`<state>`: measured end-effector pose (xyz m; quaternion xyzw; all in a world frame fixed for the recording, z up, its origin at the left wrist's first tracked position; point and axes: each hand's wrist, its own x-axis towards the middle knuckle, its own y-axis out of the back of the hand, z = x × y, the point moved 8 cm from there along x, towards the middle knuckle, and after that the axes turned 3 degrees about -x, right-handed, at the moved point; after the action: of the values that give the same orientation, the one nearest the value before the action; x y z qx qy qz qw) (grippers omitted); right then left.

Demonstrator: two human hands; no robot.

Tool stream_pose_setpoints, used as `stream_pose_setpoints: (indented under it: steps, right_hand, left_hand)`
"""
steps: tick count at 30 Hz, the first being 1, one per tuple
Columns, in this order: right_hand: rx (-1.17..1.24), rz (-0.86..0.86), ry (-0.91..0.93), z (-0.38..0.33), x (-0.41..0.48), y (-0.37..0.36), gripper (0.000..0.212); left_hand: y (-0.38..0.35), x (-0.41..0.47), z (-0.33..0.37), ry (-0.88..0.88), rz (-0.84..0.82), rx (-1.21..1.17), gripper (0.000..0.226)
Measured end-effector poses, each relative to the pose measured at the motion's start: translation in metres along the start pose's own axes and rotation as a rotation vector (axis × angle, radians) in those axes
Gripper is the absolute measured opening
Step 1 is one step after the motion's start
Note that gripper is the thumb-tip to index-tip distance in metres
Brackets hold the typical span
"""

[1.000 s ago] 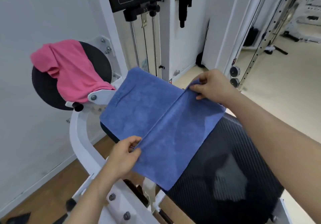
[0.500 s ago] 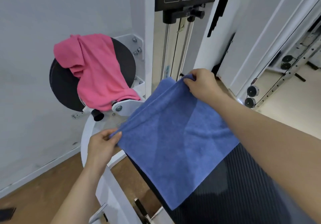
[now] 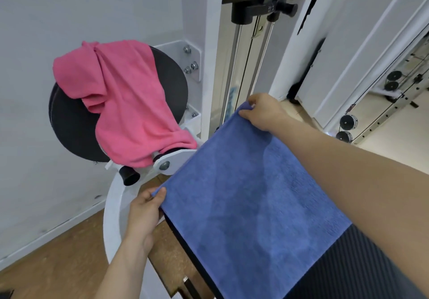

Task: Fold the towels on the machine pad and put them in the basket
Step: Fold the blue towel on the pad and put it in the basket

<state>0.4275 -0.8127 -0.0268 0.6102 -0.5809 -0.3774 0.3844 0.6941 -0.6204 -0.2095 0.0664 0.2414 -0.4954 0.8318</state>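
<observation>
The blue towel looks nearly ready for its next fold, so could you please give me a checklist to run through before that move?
1. Left hand pinches the near corner of the blue towel: ok.
2. Right hand grips the far corner: ok.
3. The edge between the two hands is straight and the towel lies smooth on the ribbed seat pad: ok.
4. Lower layer's edges line up with the top layer's: cannot tell, they are hidden.
5. Basket is within reach: cannot tell, it is not in view.
6. Pink towel is folded: not ok, it hangs bunched over the round black pad.
</observation>
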Motion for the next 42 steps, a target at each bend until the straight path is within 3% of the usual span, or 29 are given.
stream_pose_setpoints:
  steps: [7, 14, 18, 24, 27, 28, 30, 31, 33, 35, 37, 42]
  right_hand:
    - [0.231, 0.031, -0.109, 0.016, 0.001, -0.013, 0.018]
    - [0.329, 0.104, -0.103, 0.014, -0.005, -0.001, 0.027]
    - [0.497, 0.147, -0.043, 0.015, -0.044, 0.036, 0.022]
    - [0.641, 0.178, 0.001, 0.032, -0.151, 0.098, 0.015]
    - [0.685, 0.179, 0.038, 0.042, -0.215, 0.126, 0.015]
    - [0.691, 0.168, 0.048, 0.044, -0.236, 0.133, 0.015]
    - [0.691, 0.133, 0.065, 0.047, -0.277, 0.148, 0.016]
    - [0.694, 0.121, 0.076, 0.049, -0.298, 0.157, 0.016]
    - [0.729, 0.113, 0.096, 0.054, -0.34, 0.171, 0.016]
    - [0.787, 0.118, 0.085, 0.063, -0.377, 0.181, 0.013]
    - [0.861, 0.135, 0.04, 0.078, -0.408, 0.188, 0.008]
    - [0.911, 0.258, -0.082, 0.124, -0.457, 0.197, 0.008]
  left_hand:
    - [0.009, 0.008, -0.008, 0.007, 0.049, -0.081, 0.006]
    - [0.018, -0.012, 0.013, -0.136, 0.085, -0.041, 0.009]
    - [0.019, -0.036, 0.033, -0.218, -0.017, -0.019, 0.024]
    - [0.025, -0.088, 0.078, -0.35, -0.141, -0.004, 0.005]
    - [0.025, -0.119, 0.104, -0.428, -0.242, -0.007, 0.057]
    - [0.022, -0.131, 0.113, -0.443, -0.259, -0.012, 0.054]
    - [0.014, -0.156, 0.132, -0.492, -0.322, -0.032, 0.013]
    - [0.009, -0.17, 0.141, -0.522, -0.325, -0.028, 0.012]
    - [0.001, -0.193, 0.155, -0.567, -0.346, -0.012, 0.034]
    - [-0.011, -0.223, 0.171, -0.61, -0.388, -0.026, 0.028]
    - [-0.025, -0.251, 0.182, -0.629, -0.451, -0.043, 0.007]
    - [-0.068, -0.285, 0.198, -0.704, -0.542, 0.132, 0.017]
